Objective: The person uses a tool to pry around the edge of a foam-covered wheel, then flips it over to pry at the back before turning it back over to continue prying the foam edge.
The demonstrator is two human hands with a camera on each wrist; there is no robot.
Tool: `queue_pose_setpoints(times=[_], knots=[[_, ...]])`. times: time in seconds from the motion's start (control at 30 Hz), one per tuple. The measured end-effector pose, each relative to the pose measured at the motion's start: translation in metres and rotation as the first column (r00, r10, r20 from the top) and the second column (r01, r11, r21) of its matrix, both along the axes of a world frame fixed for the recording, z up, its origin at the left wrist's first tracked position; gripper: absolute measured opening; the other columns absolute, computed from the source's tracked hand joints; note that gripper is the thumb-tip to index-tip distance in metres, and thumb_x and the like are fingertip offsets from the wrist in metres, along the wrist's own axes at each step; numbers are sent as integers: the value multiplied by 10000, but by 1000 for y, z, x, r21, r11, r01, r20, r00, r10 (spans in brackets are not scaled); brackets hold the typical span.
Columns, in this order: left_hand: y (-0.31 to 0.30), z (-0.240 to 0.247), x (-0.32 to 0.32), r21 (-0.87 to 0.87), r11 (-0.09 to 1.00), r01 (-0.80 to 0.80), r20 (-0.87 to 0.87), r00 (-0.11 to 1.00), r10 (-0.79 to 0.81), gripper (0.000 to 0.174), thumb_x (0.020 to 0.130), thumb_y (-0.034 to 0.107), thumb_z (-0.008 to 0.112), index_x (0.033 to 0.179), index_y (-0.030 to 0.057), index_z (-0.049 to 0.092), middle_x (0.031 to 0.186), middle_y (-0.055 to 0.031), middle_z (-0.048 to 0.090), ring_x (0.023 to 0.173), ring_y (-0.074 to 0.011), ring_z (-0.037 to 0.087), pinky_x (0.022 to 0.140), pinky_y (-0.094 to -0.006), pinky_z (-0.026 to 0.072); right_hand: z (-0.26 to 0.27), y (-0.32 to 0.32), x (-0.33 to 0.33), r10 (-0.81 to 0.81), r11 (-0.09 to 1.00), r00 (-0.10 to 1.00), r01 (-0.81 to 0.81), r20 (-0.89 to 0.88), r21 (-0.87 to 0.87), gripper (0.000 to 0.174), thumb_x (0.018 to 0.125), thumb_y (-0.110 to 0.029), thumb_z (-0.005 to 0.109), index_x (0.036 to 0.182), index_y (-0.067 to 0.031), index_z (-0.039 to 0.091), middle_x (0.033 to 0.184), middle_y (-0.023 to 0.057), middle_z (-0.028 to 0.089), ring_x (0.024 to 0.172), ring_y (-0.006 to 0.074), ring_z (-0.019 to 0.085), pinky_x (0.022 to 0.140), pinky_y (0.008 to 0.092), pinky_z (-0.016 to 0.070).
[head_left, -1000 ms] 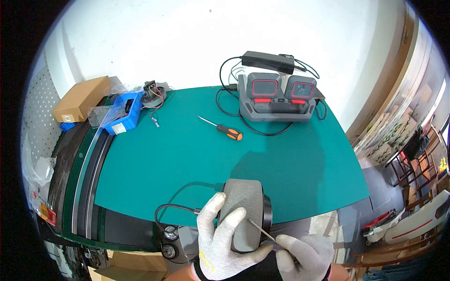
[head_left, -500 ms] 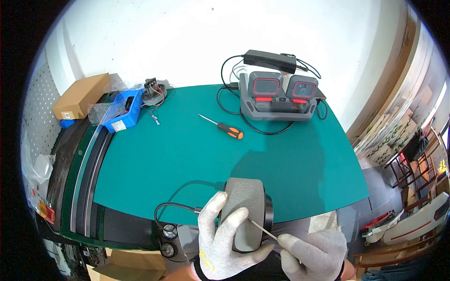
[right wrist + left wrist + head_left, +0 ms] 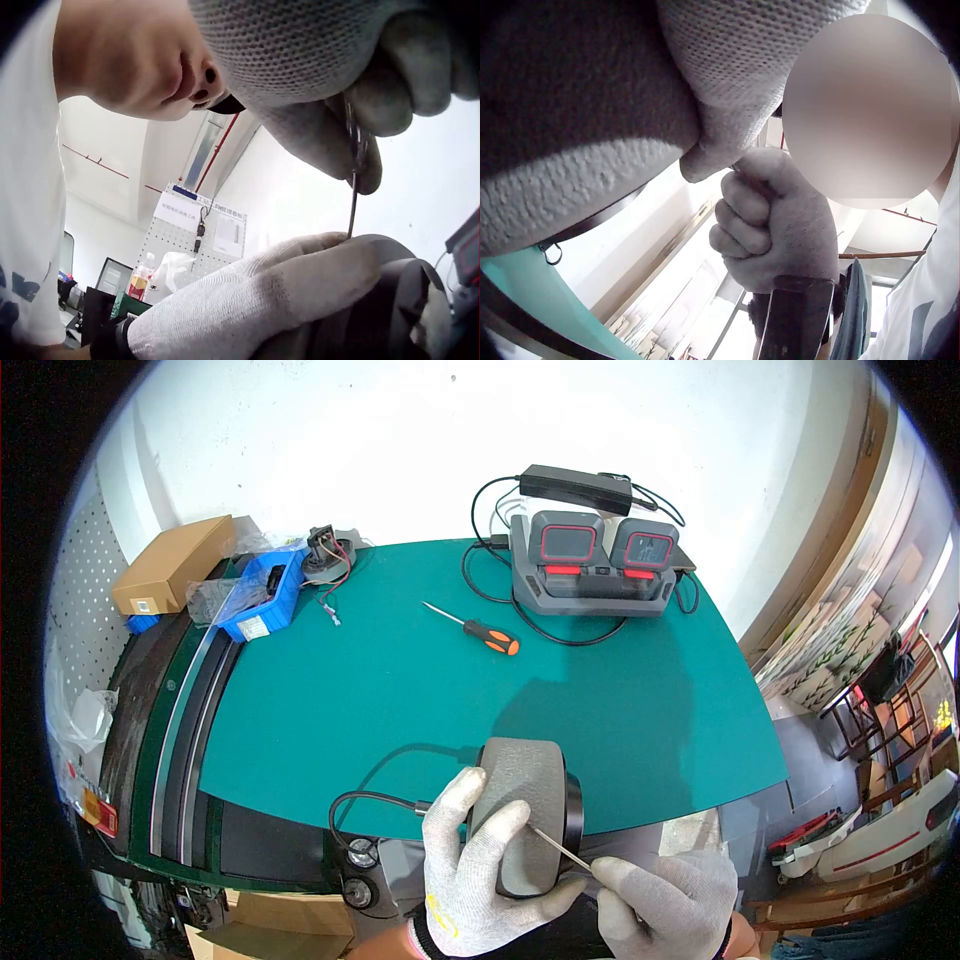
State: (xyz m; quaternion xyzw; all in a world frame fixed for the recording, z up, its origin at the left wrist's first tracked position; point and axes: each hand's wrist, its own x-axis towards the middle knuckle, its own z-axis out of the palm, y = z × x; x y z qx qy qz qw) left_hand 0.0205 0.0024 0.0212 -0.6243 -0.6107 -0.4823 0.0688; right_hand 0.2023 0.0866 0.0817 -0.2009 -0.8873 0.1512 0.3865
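Observation:
My gloved left hand (image 3: 475, 880) grips a grey, textured housing (image 3: 530, 780) with a black round part on its right side. Its fingers lie over the top, and the thumb runs along the near side. A black cable (image 3: 375, 797) leads to the housing from the left. In my gloved right hand (image 3: 665, 905) is a thin-shafted screwdriver (image 3: 353, 206), gripped by its handle, which the fingers mostly hide. The slanting shaft meets the housing's top face, right by my left fingertip. In the left wrist view the right hand's fingers are curled tightly.
On the green table mat (image 3: 350, 700) lies an orange-and-black screwdriver (image 3: 490, 638). At the back stands a grey dock (image 3: 590, 600) with two red-trimmed units, a power adapter (image 3: 575, 488) and looping cables. A blue bin (image 3: 268, 600) and cardboard box (image 3: 175, 570) sit at left.
My right hand has shifted slightly to the right and turned a little around the screwdriver. Its tip stays on the housing, and my left hand keeps its grip almost unmoved.

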Motion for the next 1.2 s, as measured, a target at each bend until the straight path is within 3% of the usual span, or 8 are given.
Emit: queue_pose_setpoints(times=[0.13,0.2,0.43,0.97,1.07,1.13,1.2], knots=[[1,0,2,-5,1000,-16,26,1000,16,1009,535,292,1004,1374,93,479,1482,-262,341,1316,-456,461,1049,-523,465,4,-6,-1,-25,1000,999,25,47,1,195,704,-89,776,899,-84,765,475,-3,509,380,166,558,402,333,471],[0,1,-1,-14,1000,-12,21,1000,13,998,531,296,1005,1363,102,490,1483,-259,341,1314,-455,463,1050,-522,465,11,-12,-2,-34,998,999,33,9,48,218,791,-15,728,1007,-33,752,592,56,525,475,242,532,464,372,414],[2,-1,-1,18,1000,-4,-9,1000,4,959,515,310,1005,1330,151,525,1480,-247,359,1306,-454,472,1052,-521,462,10,-14,-1,-35,997,999,34,20,63,219,809,-32,724,1026,-30,752,596,59,535,477,244,536,467,368,422],[8,6,-3,-14,1000,-13,41,999,14,860,516,274,988,1258,125,578,1455,-263,392,1302,-450,474,1055,-533,440,-29,-13,-10,-74,990,997,74,-6,121,178,870,-58,690,1036,2,678,647,75,618,508,247,599,485,370,455],[7,2,-3,16,1000,-2,104,995,0,926,520,286,989,1317,126,546,1450,-265,394,1303,-449,468,1064,-535,429,-36,-11,-9,-63,990,997,67,-34,121,185,872,-67,695,1042,3,680,646,84,619,510,253,602,480,374,445],[6,1,-2,29,1000,-4,88,996,1,1036,526,298,996,1380,45,468,1418,-264,402,1273,-457,487,1014,-521,482,-40,-11,-8,-56,992,996,63,-68,112,188,873,-71,697,1044,3,681,646,89,620,511,258,603,477,377,440],[5,2,-1,20,1000,-13,75,997,12,1035,525,299,997,1374,34,469,1414,-264,405,1269,-451,489,1013,-520,483,-43,-11,-8,-51,995,992,60,-112,78,184,876,-71,695,1044,4,679,648,101,621,509,272,602,481,381,445]])
